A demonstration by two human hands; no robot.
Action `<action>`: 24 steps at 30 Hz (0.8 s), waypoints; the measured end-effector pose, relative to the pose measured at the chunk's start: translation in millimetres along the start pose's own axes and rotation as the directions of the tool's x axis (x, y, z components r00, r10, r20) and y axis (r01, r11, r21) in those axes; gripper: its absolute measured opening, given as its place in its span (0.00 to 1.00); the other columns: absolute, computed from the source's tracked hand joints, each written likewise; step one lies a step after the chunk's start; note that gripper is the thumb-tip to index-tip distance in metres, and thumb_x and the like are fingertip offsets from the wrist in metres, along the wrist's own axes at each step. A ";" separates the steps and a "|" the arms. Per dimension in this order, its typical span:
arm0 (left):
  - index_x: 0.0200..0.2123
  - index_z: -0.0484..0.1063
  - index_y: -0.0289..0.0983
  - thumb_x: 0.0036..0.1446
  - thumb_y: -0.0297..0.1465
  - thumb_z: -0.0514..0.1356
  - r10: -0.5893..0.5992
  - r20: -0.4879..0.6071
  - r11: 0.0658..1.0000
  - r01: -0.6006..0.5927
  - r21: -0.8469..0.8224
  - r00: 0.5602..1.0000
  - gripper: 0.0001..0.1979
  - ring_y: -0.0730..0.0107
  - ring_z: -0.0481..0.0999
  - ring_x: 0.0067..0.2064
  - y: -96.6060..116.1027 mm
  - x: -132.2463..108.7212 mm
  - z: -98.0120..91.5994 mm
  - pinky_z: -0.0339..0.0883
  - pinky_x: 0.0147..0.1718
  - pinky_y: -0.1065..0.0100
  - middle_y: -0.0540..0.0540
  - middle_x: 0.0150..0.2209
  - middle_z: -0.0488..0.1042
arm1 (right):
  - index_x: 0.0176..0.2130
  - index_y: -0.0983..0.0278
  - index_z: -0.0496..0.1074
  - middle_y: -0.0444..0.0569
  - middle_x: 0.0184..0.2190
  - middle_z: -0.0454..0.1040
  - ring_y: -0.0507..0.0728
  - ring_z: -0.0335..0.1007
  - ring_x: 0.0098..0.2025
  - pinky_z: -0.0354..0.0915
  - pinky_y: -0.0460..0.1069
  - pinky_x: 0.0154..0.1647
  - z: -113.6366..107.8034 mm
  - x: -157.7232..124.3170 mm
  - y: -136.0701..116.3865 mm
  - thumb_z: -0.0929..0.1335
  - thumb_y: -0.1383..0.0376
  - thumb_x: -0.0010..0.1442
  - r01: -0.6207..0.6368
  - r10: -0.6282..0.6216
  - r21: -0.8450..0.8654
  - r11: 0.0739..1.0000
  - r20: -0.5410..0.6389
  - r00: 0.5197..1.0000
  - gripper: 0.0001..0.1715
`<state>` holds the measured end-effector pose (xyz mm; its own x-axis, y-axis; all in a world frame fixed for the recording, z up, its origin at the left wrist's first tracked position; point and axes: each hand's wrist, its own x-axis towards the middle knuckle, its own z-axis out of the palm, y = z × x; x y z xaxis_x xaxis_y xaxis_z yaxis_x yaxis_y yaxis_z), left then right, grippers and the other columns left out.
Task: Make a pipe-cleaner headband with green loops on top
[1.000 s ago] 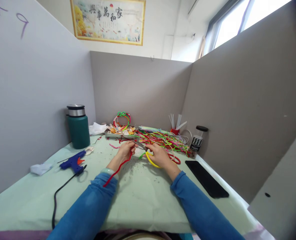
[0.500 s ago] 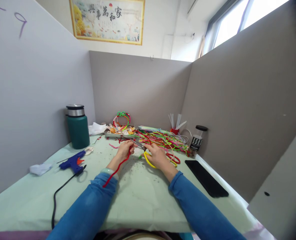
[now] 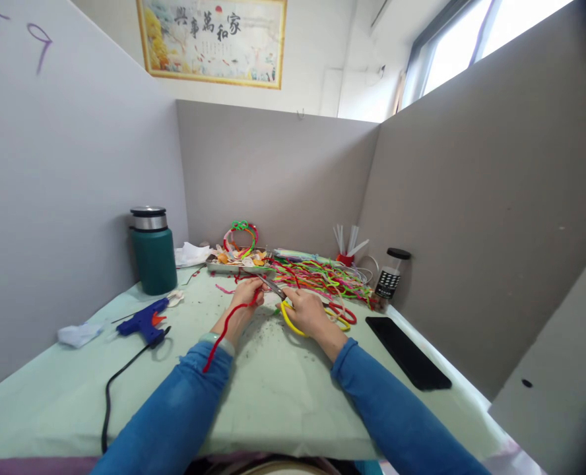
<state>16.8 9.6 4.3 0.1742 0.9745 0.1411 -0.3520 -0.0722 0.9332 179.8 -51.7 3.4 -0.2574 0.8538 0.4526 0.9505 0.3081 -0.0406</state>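
Note:
Between the fingers of my left hand is a red pipe cleaner, its long end trailing back over my wrist and sleeve. My right hand is closed on a pair of scissors with yellow handles. The blades point up and left, right beside my left fingertips; whether they touch the pipe cleaner I cannot tell. Just behind my hands lies a heap of colourful pipe cleaners. A tray at the back holds small pale and orange pieces, with a pipe-cleaner ring standing on it.
At left a blue glue gun lies near a green flask, its black cord running to the front edge. To the right are a black phone-like slab, a lidded jar and red-handled scissors. Grey partitions enclose the table.
My right hand and the scissors have shifted slightly left, toward my left fingers. The red pipe cleaner's trailing end now bends more to the left. Other things look unmoved.

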 end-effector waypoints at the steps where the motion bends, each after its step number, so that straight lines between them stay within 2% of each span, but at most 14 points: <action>1: 0.15 0.62 0.36 0.43 0.27 0.56 -0.002 -0.004 1.000 0.002 -0.002 1.000 0.08 0.83 0.49 0.12 -0.8 0.7 -0.5 0.42 0.14 0.74 0.55 0.10 0.56 | 0.52 0.59 0.66 0.53 0.39 0.74 0.58 0.69 0.38 0.59 0.47 0.38 -0.3 0.3 -0.4 0.61 0.55 0.59 -0.002 0.002 -0.003 1.000 0.006 1.000 0.23; 7: 0.17 0.63 0.36 0.44 0.28 0.57 -0.046 -0.016 0.999 0.046 0.013 0.999 0.08 0.83 0.47 0.11 -5.9 5.3 -4.1 0.41 0.14 0.74 0.56 0.09 0.52 | 0.49 0.59 0.68 0.52 0.37 0.75 0.57 0.70 0.36 0.58 0.47 0.35 -0.8 1.8 -0.1 0.61 0.55 0.59 0.003 -0.001 -0.039 0.999 0.040 0.999 0.21; 13: 0.19 0.63 0.36 0.45 0.33 0.59 -0.059 -0.005 0.998 0.059 -0.013 0.998 0.09 0.84 0.48 0.11 -6.0 6.1 -4.3 0.41 0.12 0.75 0.57 0.10 0.55 | 0.46 0.60 0.70 0.51 0.36 0.76 0.57 0.70 0.37 0.57 0.46 0.36 -4.2 2.0 0.4 0.60 0.56 0.60 -0.006 0.007 -0.009 1.000 0.044 0.999 0.19; 17: 0.26 0.63 0.35 0.44 0.32 0.61 -0.032 -0.003 0.998 0.032 -0.055 0.999 0.09 0.85 0.52 0.12 -6.1 5.2 -3.9 0.43 0.12 0.76 0.55 0.17 0.66 | 0.47 0.59 0.69 0.51 0.38 0.76 0.57 0.70 0.40 0.57 0.46 0.37 -8.8 3.3 2.3 0.59 0.54 0.60 -0.024 0.024 0.012 1.000 -0.008 1.000 0.21; 20: 0.29 0.62 0.35 0.43 0.30 0.62 -0.036 0.008 0.996 0.037 -0.086 0.999 0.11 0.85 0.56 0.14 -6.8 4.5 -4.2 0.46 0.13 0.77 0.53 0.21 0.69 | 0.46 0.60 0.70 0.52 0.37 0.76 0.59 0.71 0.39 0.58 0.47 0.36 -7.3 5.3 12.2 0.60 0.54 0.59 -0.124 0.125 -0.053 0.991 0.010 0.992 0.21; 24: 0.31 0.61 0.35 0.44 0.29 0.62 -0.051 0.070 0.991 0.059 -0.120 0.996 0.12 0.84 0.58 0.15 -7.0 3.8 -4.3 0.50 0.14 0.77 0.52 0.23 0.69 | 0.41 0.64 0.73 0.56 0.35 0.76 0.61 0.72 0.38 0.60 0.49 0.36 -1.2 7.0 34.1 0.62 0.59 0.56 -0.307 0.322 -0.154 0.939 0.084 0.943 0.17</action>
<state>15.9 14.7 -3.1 0.2556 0.9598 0.1162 -0.4489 0.0114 0.8935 210.6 -35.7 6.2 0.0485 0.9397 0.3386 0.9985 -0.0373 -0.0397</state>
